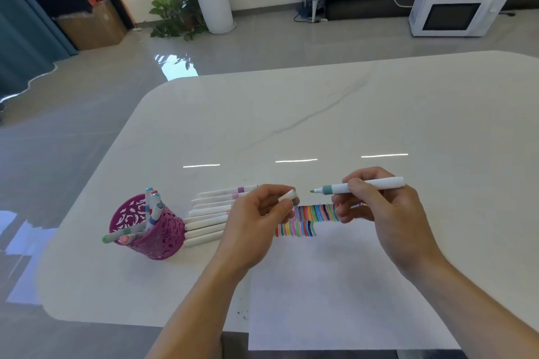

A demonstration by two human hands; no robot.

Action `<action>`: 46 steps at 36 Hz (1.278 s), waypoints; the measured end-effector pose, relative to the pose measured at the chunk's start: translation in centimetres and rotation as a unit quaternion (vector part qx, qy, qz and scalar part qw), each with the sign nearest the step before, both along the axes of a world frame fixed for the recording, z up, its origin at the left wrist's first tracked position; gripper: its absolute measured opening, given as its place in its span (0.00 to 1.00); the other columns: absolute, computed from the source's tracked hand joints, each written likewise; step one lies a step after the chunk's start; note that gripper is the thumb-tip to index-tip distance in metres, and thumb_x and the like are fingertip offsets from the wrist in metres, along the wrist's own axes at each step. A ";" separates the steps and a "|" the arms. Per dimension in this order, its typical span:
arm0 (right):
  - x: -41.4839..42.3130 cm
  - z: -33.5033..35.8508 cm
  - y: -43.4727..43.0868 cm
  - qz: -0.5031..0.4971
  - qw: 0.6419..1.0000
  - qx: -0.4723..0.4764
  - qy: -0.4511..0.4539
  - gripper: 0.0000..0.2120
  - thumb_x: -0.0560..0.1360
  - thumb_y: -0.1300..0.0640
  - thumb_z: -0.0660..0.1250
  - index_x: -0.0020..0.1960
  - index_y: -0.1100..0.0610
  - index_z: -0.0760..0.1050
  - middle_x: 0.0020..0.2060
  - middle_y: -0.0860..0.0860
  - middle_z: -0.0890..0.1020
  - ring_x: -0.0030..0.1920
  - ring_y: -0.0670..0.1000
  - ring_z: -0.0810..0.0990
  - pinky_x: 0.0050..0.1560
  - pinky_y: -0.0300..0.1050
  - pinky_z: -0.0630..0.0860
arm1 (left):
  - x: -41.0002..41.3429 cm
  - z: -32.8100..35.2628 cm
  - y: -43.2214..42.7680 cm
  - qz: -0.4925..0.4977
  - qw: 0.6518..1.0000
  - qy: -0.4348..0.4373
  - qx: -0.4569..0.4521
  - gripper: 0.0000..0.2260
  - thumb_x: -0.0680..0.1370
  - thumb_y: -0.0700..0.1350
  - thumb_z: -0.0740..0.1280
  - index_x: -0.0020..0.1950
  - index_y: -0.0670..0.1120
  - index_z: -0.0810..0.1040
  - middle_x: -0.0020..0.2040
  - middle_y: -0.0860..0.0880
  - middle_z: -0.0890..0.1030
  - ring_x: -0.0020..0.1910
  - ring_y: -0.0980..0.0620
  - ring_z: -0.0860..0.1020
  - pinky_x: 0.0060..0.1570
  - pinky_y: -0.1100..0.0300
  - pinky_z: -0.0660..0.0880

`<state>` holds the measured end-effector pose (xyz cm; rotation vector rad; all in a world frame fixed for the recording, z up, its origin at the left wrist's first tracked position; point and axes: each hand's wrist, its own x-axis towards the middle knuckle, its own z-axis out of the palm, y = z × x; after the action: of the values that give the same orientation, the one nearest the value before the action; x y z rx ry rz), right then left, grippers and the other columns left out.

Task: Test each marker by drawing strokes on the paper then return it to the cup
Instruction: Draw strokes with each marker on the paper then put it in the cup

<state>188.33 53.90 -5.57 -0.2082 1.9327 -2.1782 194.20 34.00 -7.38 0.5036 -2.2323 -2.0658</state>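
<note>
The sheet of white paper [335, 285] lies closest, and its near edge reaches over the near edge of the white table [291, 114]. At the far end of the paper there are two rows of short coloured strokes [309, 218], one row above the other.

Above these strokes the right hand [376, 204] holds a marker [373, 184]. The thumb and the curled fingers grip around its white body. The marker is almost level, above the paper and not touching it, and its bare green tip points to the left. The left hand [256, 221] is just beside this tip. It pinches the small white cap [287, 195] between the thumb and the fingertips. The cap and the tip are near each other but apart.

To the left of the left hand, a row of white markers [210, 213] lies side by side on the table; the hand covers their right ends. Further left stands the purple cup [151, 230] with cut-out patterns, touching the left ends of the nearest markers in the row. Several markers [151, 204] are in it, and one green-capped marker leans out low to the left.

On the floor behind the table there are a white microwave [455, 9] and a tall white plant pot [214, 3].
</note>
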 end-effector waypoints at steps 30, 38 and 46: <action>0.9 -1.7 -1.8 0.015 0.999 0.035 -0.027 0.07 0.81 0.59 0.68 0.48 0.63 0.80 0.35 0.58 0.85 0.33 0.55 0.82 0.34 0.43 0.81 | 1.2 -0.7 2.2 -0.017 0.997 -0.004 0.072 0.08 0.81 0.39 0.66 0.53 0.45 0.86 0.42 0.46 0.85 0.39 0.52 0.82 0.43 0.61 0.79; 1.6 -1.9 -2.2 0.010 0.999 0.018 -0.033 0.07 0.80 0.58 0.68 0.47 0.61 0.81 0.34 0.59 0.85 0.33 0.55 0.83 0.34 0.45 0.81 | 1.3 -0.8 2.1 0.009 0.997 0.007 0.075 0.08 0.81 0.38 0.67 0.52 0.45 0.86 0.40 0.44 0.85 0.38 0.51 0.82 0.43 0.60 0.79; 2.7 -2.2 -2.3 0.006 1.000 0.002 -0.029 0.09 0.75 0.49 0.69 0.44 0.55 0.83 0.35 0.58 0.85 0.34 0.55 0.84 0.36 0.44 0.82 | 1.5 -0.9 2.0 -0.008 0.999 0.008 0.031 0.09 0.80 0.37 0.67 0.52 0.46 0.86 0.37 0.47 0.85 0.36 0.53 0.82 0.40 0.63 0.79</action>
<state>190.99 51.64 -7.81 -0.1548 1.8992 -2.1477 195.65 36.00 -8.33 0.4733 -2.1766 -2.1461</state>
